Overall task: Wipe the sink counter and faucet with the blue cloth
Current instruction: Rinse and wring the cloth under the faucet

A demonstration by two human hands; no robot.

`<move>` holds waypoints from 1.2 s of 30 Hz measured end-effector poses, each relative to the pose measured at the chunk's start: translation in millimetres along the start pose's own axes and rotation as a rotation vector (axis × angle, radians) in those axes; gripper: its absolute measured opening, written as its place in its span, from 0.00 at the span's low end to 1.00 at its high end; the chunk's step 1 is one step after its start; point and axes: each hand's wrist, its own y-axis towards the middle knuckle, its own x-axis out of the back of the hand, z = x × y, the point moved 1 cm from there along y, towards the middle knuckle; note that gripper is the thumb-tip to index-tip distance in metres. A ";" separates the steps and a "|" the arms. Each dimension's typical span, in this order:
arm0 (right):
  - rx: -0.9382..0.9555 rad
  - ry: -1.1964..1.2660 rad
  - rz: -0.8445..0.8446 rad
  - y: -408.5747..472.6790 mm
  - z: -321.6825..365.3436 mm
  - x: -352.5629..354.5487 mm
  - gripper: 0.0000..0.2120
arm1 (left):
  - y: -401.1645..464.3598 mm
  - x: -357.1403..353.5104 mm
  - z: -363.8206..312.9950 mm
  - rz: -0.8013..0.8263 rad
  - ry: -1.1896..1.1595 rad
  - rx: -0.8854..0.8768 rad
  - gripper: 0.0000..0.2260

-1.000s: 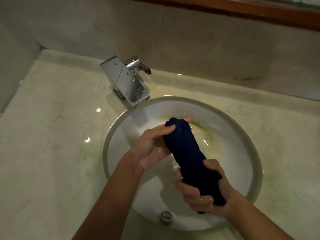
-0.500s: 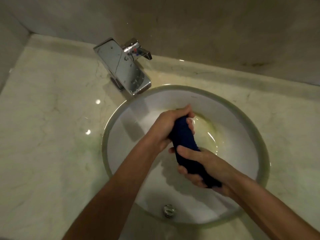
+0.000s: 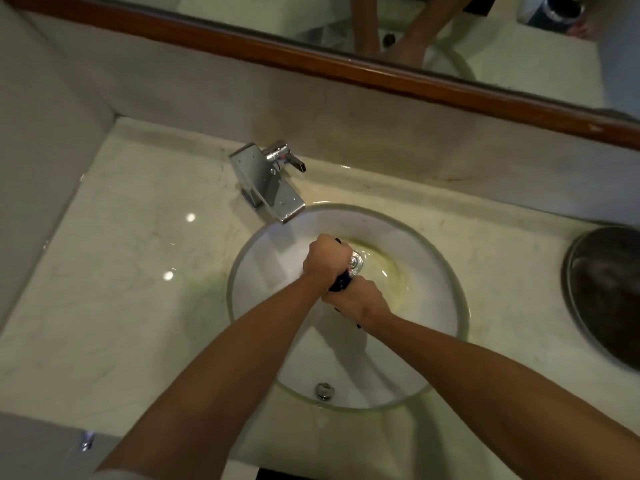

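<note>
Both hands are closing together: the left hand [image 3: 327, 258] and right hand [image 3: 360, 301] are gripping the twisted blue cloth [image 3: 341, 283], now almost hidden, over the basin [image 3: 446, 271]. Wringing is finishing; counter [image 3: 138, 271] and faucet [image 3: 266, 181] are awaiting wiping.
</note>
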 end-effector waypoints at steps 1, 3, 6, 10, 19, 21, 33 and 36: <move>0.012 -0.025 -0.005 -0.6 2.3 -0.2 0.09 | -0.5 1.5 0.2 -0.004 0.001 0.006 0.10; 0.031 -0.081 -0.018 -3.4 5.4 -0.8 0.10 | -5.6 5.5 0.2 -0.008 -0.026 0.001 0.12; 0.101 -0.280 -0.213 -11.2 4.7 9.1 0.17 | -6.8 18.8 -1.4 -0.022 -0.069 -0.080 0.08; 0.123 -0.284 -0.420 -23.0 -4.9 31.2 0.21 | -10.1 45.7 -0.9 -0.005 -0.164 -0.167 0.26; 0.101 0.275 -0.155 -36.5 -12.2 59.2 0.12 | -43.2 63.7 -3.5 0.220 -0.300 -0.501 0.15; 0.109 0.492 0.029 -44.4 -18.0 71.1 0.11 | -47.4 69.7 -2.6 0.226 -0.198 -0.587 0.19; 0.571 0.293 0.035 -88.9 -27.5 148.5 0.55 | -110.8 62.1 -49.0 0.515 0.139 -0.715 0.11; 0.703 -0.017 0.096 -103.5 -19.8 176.2 0.39 | -132.4 62.0 -66.6 0.527 0.276 -0.777 0.09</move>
